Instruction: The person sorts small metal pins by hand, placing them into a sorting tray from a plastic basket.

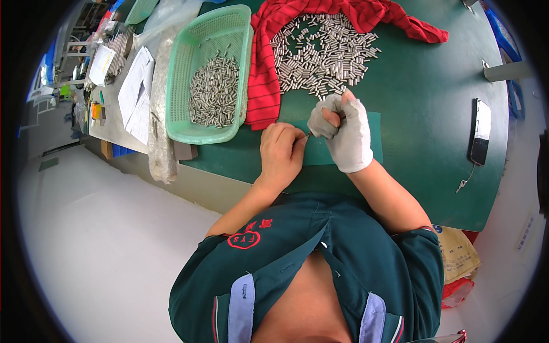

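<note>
Loose metal pins [337,57], axes mixed, lie just beyond R hand [346,131], the nearer one; it's curled, can't tell hold. L hand [281,150] pinches small metal bit [307,135].

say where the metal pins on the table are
In the head view, the pins lie at upper centre, beyond the gloved right hand, with red striped cloth on their left.

My bare left hand [281,151] bends into a pinch; just right of that grip, my gloved right hand [350,136] curls inward.
</note>
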Tool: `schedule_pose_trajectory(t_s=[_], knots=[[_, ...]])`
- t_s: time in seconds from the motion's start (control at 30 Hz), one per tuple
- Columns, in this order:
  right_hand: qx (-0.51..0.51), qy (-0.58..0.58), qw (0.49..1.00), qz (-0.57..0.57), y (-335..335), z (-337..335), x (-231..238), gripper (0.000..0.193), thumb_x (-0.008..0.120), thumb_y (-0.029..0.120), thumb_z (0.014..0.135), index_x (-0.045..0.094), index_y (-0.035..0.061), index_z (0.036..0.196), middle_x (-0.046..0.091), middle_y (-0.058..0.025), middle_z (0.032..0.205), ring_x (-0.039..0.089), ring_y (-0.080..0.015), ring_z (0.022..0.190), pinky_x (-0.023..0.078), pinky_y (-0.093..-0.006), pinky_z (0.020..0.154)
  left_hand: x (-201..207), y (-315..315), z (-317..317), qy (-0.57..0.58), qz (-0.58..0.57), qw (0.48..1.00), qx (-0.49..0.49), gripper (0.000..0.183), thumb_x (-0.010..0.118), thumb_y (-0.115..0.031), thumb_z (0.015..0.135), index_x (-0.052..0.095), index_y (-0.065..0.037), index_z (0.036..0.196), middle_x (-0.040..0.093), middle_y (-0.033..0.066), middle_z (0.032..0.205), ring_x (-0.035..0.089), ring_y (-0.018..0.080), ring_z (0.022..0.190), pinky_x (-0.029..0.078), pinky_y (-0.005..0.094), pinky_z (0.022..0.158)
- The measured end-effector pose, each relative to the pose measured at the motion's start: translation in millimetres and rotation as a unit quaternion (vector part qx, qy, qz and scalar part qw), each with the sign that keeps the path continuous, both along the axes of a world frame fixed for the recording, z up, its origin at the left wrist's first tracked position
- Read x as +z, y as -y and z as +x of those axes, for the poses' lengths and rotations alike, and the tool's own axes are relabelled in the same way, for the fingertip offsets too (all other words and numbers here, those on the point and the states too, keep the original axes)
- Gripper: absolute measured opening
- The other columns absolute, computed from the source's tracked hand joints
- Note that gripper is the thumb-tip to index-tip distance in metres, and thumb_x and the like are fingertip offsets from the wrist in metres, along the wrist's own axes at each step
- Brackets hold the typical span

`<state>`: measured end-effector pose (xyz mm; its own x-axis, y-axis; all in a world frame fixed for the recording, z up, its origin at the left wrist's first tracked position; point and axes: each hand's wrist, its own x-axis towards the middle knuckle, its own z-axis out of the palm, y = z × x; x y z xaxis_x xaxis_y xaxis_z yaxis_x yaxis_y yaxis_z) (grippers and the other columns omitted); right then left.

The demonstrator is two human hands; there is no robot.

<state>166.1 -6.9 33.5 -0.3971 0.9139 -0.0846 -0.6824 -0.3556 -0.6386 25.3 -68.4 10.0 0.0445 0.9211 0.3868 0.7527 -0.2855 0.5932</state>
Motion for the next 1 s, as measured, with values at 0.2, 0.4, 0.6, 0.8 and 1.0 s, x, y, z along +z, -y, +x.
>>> schedule_pose_trajectory(t_s=[0.2,0.4,0.6,0.8,1.0], knots=[[-0.017,0.067,0.997,-0.023,-4,-2,3,0.054,0.036,0.051,0.095,0.029,0.0121,0.058,0.024,0.0011,0.052,0.024,-0.0141,0.051,0.024,-0.0303,0.052,1,-6,1,0.003,0.003,1.000,-0.007,0.013,0.066,0.004,0.069,0.056,-0.003,0.075,0.054,0.0092,0.075,0.051,0.0282,0.071,0.039,0.0377,0.065],[-0.021,-0.003,0.999,-0.025,6,-7,-3,0.047,0.041,0.039,0.098,0.035,0.0096,0.062,0.033,-0.0010,0.057,0.032,-0.0133,0.051,0.027,-0.0275,0.050,4,1,-1,0.001,0.013,1.000,0.002,0.013,0.065,0.003,0.069,0.054,-0.003,0.074,0.053,0.0101,0.074,0.052,0.0299,0.071,0.040,0.0386,0.066],[0.000,-0.029,1.000,-0.003,7,-2,-2,0.055,0.040,0.050,0.096,0.033,0.0110,0.059,0.028,0.0005,0.052,0.026,-0.0136,0.050,0.026,-0.0293,0.052,2,7,-2,0.011,0.037,0.999,-0.003,0.014,0.067,0.003,0.069,0.056,-0.003,0.075,0.055,0.0089,0.075,0.053,0.0283,0.070,0.040,0.0384,0.066],[0.001,-0.017,0.999,0.035,5,2,5,0.053,0.037,0.050,0.097,0.032,0.0121,0.060,0.025,0.0020,0.053,0.024,-0.0139,0.051,0.025,-0.0304,0.055,0,6,-3,0.042,0.046,0.998,0.004,0.014,0.066,0.004,0.071,0.057,-0.002,0.079,0.056,0.0104,0.078,0.055,0.0282,0.073,0.043,0.0361,0.067],[-0.038,0.051,0.996,0.068,6,8,8,0.052,0.037,0.048,0.098,0.033,0.0113,0.061,0.026,0.0011,0.054,0.025,-0.0136,0.052,0.025,-0.0293,0.053,28,3,-8,0.193,-0.037,0.980,0.000,0.009,0.064,0.003,0.078,0.056,0.000,0.083,0.054,0.0078,0.082,0.053,0.0189,0.072,0.043,0.0282,0.066]])
